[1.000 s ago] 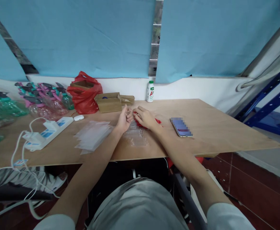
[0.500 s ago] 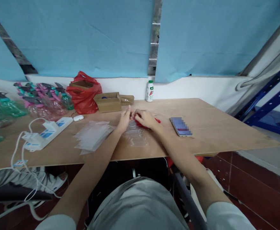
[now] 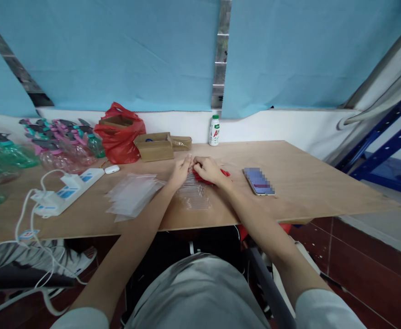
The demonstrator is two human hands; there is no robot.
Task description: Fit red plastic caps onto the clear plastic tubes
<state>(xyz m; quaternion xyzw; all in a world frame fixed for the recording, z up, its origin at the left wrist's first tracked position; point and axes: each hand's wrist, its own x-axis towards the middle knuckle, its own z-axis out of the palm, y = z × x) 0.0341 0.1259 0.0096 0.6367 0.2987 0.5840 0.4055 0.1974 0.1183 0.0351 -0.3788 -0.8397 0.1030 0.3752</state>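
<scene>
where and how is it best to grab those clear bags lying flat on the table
Probably by the near left corners of the clear bags, pinched between thumb and finger, coming in low from the left. The bags lie flat and loosely fanned, so several edges jut out there, while the left forearm runs close along their right side.

Left hand [image 3: 180, 172], right hand [image 3: 208, 170], fingertips apparently touching

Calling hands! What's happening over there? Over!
Left hand and right hand close together, hold unclear. Red material by right hand. Clear thin strips on table. Phone off to the right.
</scene>
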